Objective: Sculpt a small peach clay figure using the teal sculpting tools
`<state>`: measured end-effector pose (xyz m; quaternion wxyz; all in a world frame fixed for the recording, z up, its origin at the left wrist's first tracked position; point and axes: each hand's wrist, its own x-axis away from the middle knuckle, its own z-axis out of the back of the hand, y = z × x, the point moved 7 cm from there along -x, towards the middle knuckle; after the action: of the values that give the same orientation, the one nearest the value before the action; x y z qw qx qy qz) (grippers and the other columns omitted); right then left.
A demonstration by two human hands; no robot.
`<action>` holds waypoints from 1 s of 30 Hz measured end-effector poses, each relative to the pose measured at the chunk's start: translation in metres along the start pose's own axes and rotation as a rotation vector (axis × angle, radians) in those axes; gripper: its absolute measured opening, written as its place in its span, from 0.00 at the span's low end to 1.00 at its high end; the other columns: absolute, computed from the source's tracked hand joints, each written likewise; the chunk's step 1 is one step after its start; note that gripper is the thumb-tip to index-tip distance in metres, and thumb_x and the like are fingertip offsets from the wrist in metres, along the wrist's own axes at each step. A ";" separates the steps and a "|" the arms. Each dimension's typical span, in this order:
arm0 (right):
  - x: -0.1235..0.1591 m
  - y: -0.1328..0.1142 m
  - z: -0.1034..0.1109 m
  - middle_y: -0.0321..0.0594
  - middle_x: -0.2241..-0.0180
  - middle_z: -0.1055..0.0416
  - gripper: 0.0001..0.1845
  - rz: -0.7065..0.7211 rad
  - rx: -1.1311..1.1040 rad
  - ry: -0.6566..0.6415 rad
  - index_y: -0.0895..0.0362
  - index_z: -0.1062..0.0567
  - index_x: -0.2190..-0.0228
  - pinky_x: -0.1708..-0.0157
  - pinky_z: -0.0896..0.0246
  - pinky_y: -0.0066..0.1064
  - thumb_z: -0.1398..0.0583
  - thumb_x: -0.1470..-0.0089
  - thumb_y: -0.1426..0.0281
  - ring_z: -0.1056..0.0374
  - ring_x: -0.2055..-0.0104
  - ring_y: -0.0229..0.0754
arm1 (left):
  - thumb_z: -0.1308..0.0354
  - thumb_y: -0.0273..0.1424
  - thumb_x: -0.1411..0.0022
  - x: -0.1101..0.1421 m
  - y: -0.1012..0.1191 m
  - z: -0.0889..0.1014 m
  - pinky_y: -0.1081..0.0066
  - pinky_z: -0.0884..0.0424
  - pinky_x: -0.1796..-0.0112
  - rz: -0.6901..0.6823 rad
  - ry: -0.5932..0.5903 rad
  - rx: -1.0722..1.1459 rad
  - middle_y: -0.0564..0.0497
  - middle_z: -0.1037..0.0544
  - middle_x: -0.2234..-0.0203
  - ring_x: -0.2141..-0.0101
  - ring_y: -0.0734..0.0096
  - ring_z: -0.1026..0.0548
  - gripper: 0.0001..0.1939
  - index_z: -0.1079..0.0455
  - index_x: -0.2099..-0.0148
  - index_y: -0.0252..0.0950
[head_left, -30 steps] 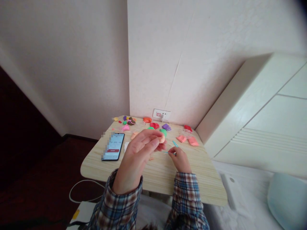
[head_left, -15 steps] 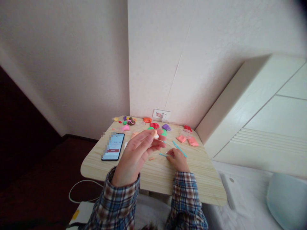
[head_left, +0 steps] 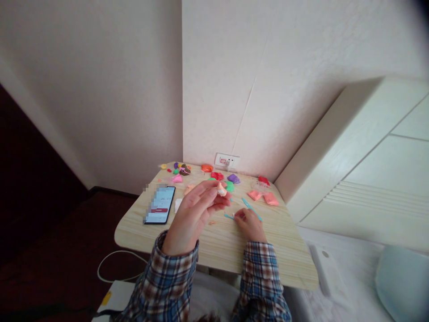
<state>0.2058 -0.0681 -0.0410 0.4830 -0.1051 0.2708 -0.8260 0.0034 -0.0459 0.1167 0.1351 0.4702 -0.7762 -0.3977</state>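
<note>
My left hand (head_left: 196, 210) is raised above the table, thumb and fingers closed around a small peach-and-white lump of modelling clay (head_left: 221, 190). Lower and to the right, my right hand (head_left: 250, 223) rests at the tabletop with its fingers pinched together. A tiny white speck shows by those fingertips, too small to make out. Touching or just beside them is a thin blue modelling tool (head_left: 229, 216). A longer blue tool (head_left: 250, 207) lies behind the right hand. Between the hands, a little peach scrap (head_left: 212, 222) sits on the wood.
A phone (head_left: 161, 205) lies on the left of the wooden table (head_left: 201, 248). Along the back are clay packets: orange (head_left: 207, 168), red (head_left: 217, 175), purple (head_left: 233, 179) and green (head_left: 229, 186). Coral packets (head_left: 271, 199) are at right. A wall socket (head_left: 227, 160) is behind.
The clay lump in my left hand has turned, showing more of its peach side and a pointed top. My right hand stays nearly in place, fingers still pinched. The view has shifted slightly.
</note>
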 end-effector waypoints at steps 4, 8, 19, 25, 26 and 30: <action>-0.003 0.001 0.003 0.40 0.68 0.30 0.09 0.000 -0.054 0.042 0.56 0.27 0.68 0.65 0.43 0.32 0.45 0.49 0.68 0.34 0.66 0.41 | 0.35 0.31 0.48 -0.005 -0.003 0.007 0.74 0.29 0.64 0.026 0.051 -0.023 0.50 0.23 0.72 0.69 0.73 0.24 0.09 0.25 0.64 0.33; -0.005 -0.002 0.010 0.41 0.67 0.30 0.11 0.025 -0.114 0.067 0.57 0.28 0.65 0.64 0.41 0.33 0.47 0.49 0.68 0.33 0.67 0.42 | 0.34 0.32 0.48 -0.008 -0.007 0.011 0.74 0.29 0.63 0.056 0.060 -0.029 0.51 0.23 0.73 0.69 0.73 0.24 0.10 0.26 0.64 0.32; 0.002 0.000 0.005 0.36 0.71 0.32 0.05 0.000 -0.205 0.055 0.55 0.25 0.73 0.63 0.43 0.34 0.40 0.58 0.70 0.37 0.69 0.40 | 0.35 0.31 0.47 -0.006 -0.008 0.008 0.76 0.30 0.66 0.047 0.019 -0.014 0.52 0.25 0.75 0.70 0.75 0.26 0.08 0.26 0.66 0.33; 0.003 -0.019 0.022 0.37 0.73 0.31 0.07 0.064 -0.387 0.080 0.56 0.25 0.75 0.64 0.42 0.34 0.41 0.54 0.67 0.38 0.71 0.40 | 0.34 0.33 0.48 -0.005 -0.010 0.004 0.76 0.30 0.68 0.077 -0.016 -0.069 0.51 0.23 0.74 0.73 0.75 0.26 0.09 0.26 0.70 0.32; 0.004 -0.026 0.028 0.38 0.72 0.30 0.09 0.091 -0.435 0.089 0.57 0.26 0.74 0.64 0.41 0.35 0.42 0.52 0.65 0.37 0.70 0.40 | 0.34 0.34 0.48 -0.005 -0.010 0.003 0.76 0.30 0.68 0.090 -0.024 -0.079 0.50 0.23 0.74 0.73 0.76 0.26 0.09 0.26 0.70 0.32; 0.013 -0.056 0.058 0.41 0.67 0.28 0.14 0.188 -0.636 0.138 0.58 0.26 0.69 0.61 0.39 0.34 0.45 0.47 0.60 0.34 0.64 0.41 | 0.33 0.35 0.50 -0.005 -0.016 0.000 0.76 0.29 0.69 0.138 -0.066 -0.092 0.51 0.23 0.75 0.73 0.75 0.25 0.11 0.26 0.68 0.32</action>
<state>0.1830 -0.0776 0.0373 0.4807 -0.1689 0.5554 -0.6572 0.0157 -0.0456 0.1056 0.1580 0.3955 -0.7918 -0.4378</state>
